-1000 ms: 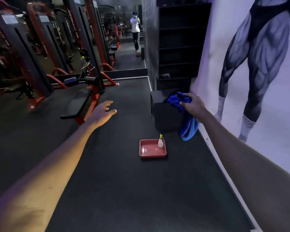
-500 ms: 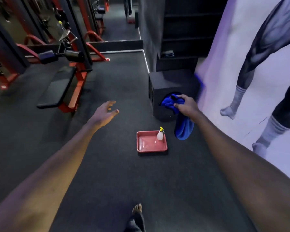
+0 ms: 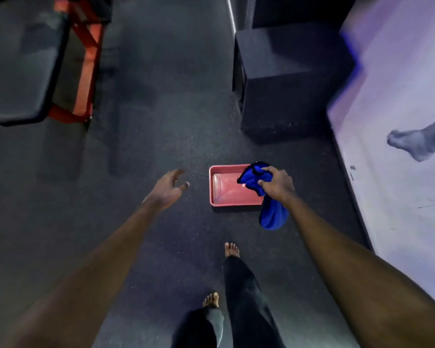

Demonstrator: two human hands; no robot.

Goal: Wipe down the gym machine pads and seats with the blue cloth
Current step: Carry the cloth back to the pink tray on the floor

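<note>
Head view, left to right.

Far left: a dark padded bench seat (image 3: 23, 71), blurred and cut off by the top and left edges. Its red frame (image 3: 86, 59) runs beside and beneath it. The upper part of the machine lies out of frame.

Left hand (image 3: 166, 190): stretched forward over the dark rubber floor (image 3: 148, 121), fingers spread and slack, grasping nothing. It is short of the tray and not touching it.

Centre: a red tray (image 3: 211, 189) sits flat on the floor. Its right-hand side and far right corner are hidden behind cloth and hand, so what lies in that part cannot be told. The visible bottom shows only a pale sheen.

Below the tray: two bare feet, one forward (image 3: 231, 249) and one back (image 3: 211, 300), with dark trouser legs cut off by the lower edge.

Blue cloth (image 3: 273, 217): bunched, clenched in the right hand (image 3: 278, 185), which hangs over the tray's right side. One fold sticks up above the fingers. The longer end hangs below the wrist, past the tray's near right corner. Whether it touches the floor cannot be told.

Upper right: a black box (image 3: 286, 79) on the floor beside the wall.

Far right: a pale wall print (image 3: 399, 222) showing a printed foot (image 3: 409, 144), cut off at the edge. Small dark marks (image 3: 352, 172) near its base are too small to read.
</note>
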